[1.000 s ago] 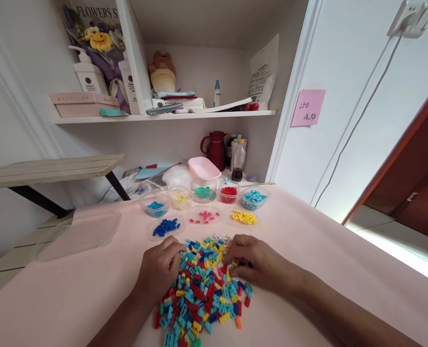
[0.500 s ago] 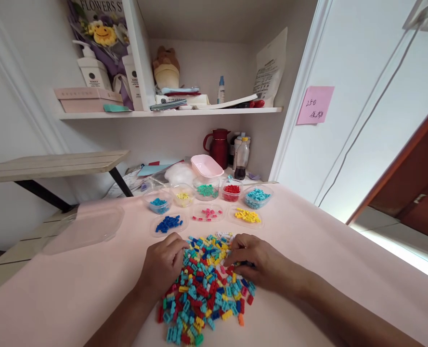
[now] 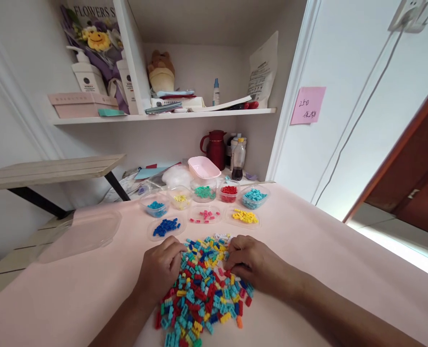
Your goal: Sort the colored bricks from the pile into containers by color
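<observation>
A pile of small mixed-colour building bricks (image 3: 202,284) is heaped on the pink table covering in front of me. At its upper left edge rests my left hand (image 3: 162,262), fingers curled and closed, the tips hidden against the bricks. My right hand (image 3: 248,258) reaches into the upper right side of the pile with thumb and fingers pinched together. Whatever lies between those fingertips is too small or covered to name. Just beyond the hands are clear lids with dark blue bricks (image 3: 166,227), pink bricks (image 3: 205,216) and yellow bricks (image 3: 245,216).
Behind the lids stand clear tubs with blue (image 3: 156,208), pale yellow (image 3: 180,198), green (image 3: 204,192), red (image 3: 229,191) and turquoise bricks (image 3: 254,196). A large clear lid (image 3: 80,236) lies left. A pink basin (image 3: 203,167), red jug (image 3: 215,149) and bottle (image 3: 239,159) stand farther back.
The view has shifted slightly. My right hand's fingers have drawn closer together at the pile's right side. My left hand stays at the left edge.
</observation>
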The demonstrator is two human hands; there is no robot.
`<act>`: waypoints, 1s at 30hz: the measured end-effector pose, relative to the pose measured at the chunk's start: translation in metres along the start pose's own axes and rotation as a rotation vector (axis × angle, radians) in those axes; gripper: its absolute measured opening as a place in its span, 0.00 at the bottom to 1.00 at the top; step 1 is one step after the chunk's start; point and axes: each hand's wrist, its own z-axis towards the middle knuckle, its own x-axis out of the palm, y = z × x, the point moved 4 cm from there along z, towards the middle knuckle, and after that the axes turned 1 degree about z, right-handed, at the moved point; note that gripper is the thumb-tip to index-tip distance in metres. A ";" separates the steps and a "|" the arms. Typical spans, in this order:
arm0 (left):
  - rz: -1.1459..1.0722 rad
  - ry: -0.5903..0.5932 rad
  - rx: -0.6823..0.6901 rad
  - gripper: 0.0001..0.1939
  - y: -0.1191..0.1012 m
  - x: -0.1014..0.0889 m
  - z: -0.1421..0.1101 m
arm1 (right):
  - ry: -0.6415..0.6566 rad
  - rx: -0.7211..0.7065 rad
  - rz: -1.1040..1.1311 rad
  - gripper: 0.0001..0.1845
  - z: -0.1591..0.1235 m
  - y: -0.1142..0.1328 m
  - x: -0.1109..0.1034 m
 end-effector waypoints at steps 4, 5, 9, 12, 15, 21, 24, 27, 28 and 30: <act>0.004 -0.004 0.022 0.14 0.001 0.000 0.000 | -0.065 0.161 0.276 0.08 0.002 -0.010 -0.007; 0.006 -0.011 0.030 0.14 0.001 -0.001 0.001 | -0.091 0.208 0.341 0.08 0.002 -0.013 -0.011; 0.015 -0.044 0.079 0.14 0.000 -0.004 0.003 | -0.190 0.340 0.604 0.09 0.002 -0.023 -0.023; 0.022 -0.078 0.104 0.13 0.001 -0.005 0.003 | -0.218 0.428 0.886 0.13 0.001 -0.027 -0.024; 0.027 -0.098 0.125 0.12 0.005 -0.005 0.002 | -0.252 0.472 1.117 0.16 0.000 -0.030 -0.024; 0.066 -0.122 0.144 0.11 0.006 -0.006 0.003 | -0.361 0.557 1.468 0.11 -0.002 -0.039 -0.023; 0.087 -0.139 0.166 0.11 0.003 -0.009 0.005 | -0.400 0.584 1.589 0.05 -0.002 -0.045 -0.021; 0.090 -0.151 0.185 0.11 0.001 -0.011 0.007 | -0.434 0.611 1.671 0.05 -0.001 -0.049 -0.021; 0.092 -0.150 0.191 0.11 0.001 -0.011 0.007 | -0.443 0.621 1.692 0.06 -0.001 -0.050 -0.021; 0.097 -0.152 0.203 0.11 0.001 -0.012 0.008 | -0.455 0.637 1.726 0.09 -0.001 -0.050 -0.021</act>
